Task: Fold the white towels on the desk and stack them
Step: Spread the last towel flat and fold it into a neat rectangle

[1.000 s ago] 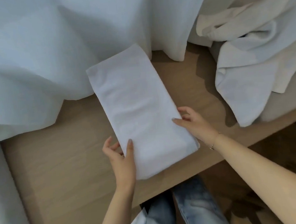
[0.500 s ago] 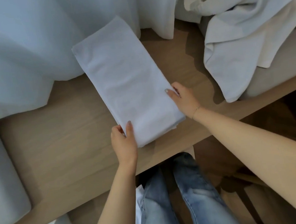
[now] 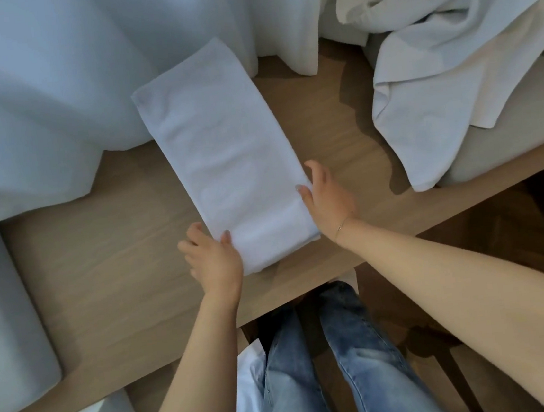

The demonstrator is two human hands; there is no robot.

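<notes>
Gripping the folded towel (image 3: pixel 222 157) at its near corners, left hand (image 3: pixel 214 260) and right hand (image 3: pixel 326 196) pinch it.

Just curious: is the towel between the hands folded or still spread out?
Folded. The white towel lies as a narrow, thick-edged strip on the desk.

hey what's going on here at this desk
A person is folding white towels at a light wooden desk. One long folded white towel lies on it, and both hands grip its near end: the left hand at the left corner, the right hand on the right edge, each with a thumb on top. A crumpled white towel waits unfolded at the right. No stack shows yet.
</notes>
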